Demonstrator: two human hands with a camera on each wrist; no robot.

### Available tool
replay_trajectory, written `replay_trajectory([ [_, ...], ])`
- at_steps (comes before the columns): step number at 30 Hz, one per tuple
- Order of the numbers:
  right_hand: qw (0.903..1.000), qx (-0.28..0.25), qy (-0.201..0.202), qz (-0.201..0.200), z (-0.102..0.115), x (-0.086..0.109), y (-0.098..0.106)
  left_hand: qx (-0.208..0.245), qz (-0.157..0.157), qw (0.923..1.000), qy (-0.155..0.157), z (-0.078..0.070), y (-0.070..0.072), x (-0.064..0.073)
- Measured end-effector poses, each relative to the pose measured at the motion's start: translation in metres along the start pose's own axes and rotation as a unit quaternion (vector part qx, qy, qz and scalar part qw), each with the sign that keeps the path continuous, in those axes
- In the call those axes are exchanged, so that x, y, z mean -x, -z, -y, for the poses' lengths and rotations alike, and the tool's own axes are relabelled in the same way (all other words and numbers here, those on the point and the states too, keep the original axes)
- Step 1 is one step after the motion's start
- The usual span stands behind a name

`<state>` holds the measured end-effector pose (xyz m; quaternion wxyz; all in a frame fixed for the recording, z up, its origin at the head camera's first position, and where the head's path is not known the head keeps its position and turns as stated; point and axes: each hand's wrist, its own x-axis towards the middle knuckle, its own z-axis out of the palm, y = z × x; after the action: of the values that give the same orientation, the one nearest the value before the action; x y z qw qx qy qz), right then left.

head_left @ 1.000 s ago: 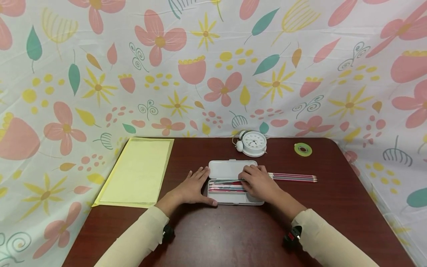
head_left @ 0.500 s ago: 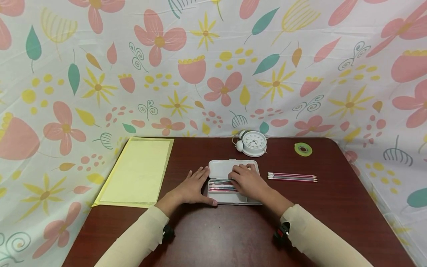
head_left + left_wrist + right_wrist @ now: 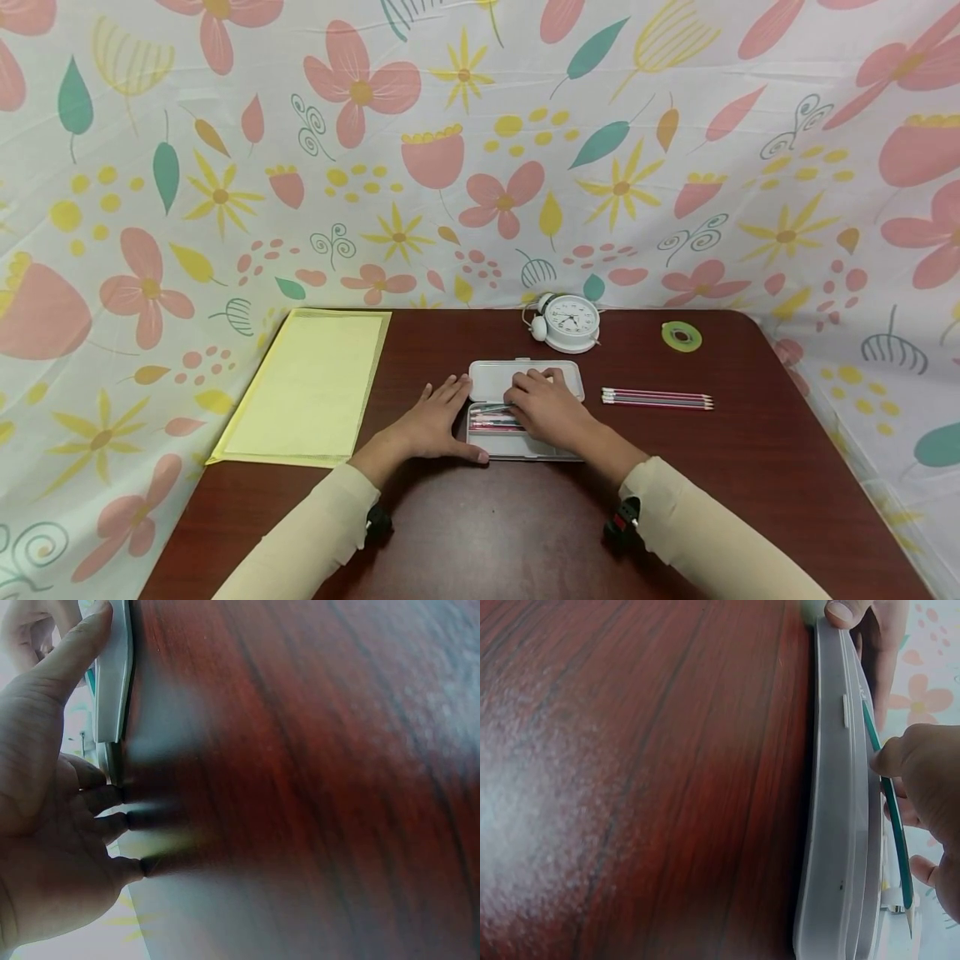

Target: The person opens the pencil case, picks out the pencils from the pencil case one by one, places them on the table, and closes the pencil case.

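One flat, pale-yellow rectangular sheet in a yellow folder-like holder [image 3: 307, 392] lies on the dark red-brown wood-grain table [image 3: 480, 533], left of the left hand. That left hand [image 3: 425, 423] has its fingers straight and its thumb spread wide, gripping nothing; the thumb rests on the near left corner of a pale grey, rectangular, hinged pencil case [image 3: 517, 447], while the fingertips reach beside the lid's left edge.

The case sits between the two hands, its lid laid back away from the person and its tray facing up. Several slim pencils, pinkish, red and blue-grey [image 3: 495, 423], lie lengthwise in the tray, between the left hand's thumb and the right hand. The right hand [image 3: 551, 410] is above the right part of the case, thumb and fingers pinching a slender teal-green pencil [image 3: 900, 840]. Straight and glossy, this pencil slants along the case, its pale sharpened tip pointing right.

Beyond the right hand stands a round white alarm clock [image 3: 570, 323]. Right of that hand lies a neat row of pink, grey and dark-red pencils [image 3: 656, 399], white ends nearest it. Farther off to its right is a yellow-green ring of tape [image 3: 681, 336].
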<state>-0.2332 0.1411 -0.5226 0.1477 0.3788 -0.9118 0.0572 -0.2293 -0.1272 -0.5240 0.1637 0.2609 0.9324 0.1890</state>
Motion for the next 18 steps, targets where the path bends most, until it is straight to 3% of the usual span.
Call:
replay_trajectory([
  [8, 0.9998, 0.002, -0.005, 0.018, -0.0001, -0.0002, 0.0001, 0.000, -0.001, 1.0000, 0.000, 0.0001, -0.0007, 0.0004],
  [18, 0.9999, -0.013, -0.010, -0.003, -0.0048, 0.0045, 0.0050, 0.001, -0.001, 1.0000, 0.000, -0.0001, -0.0012, -0.0003],
])
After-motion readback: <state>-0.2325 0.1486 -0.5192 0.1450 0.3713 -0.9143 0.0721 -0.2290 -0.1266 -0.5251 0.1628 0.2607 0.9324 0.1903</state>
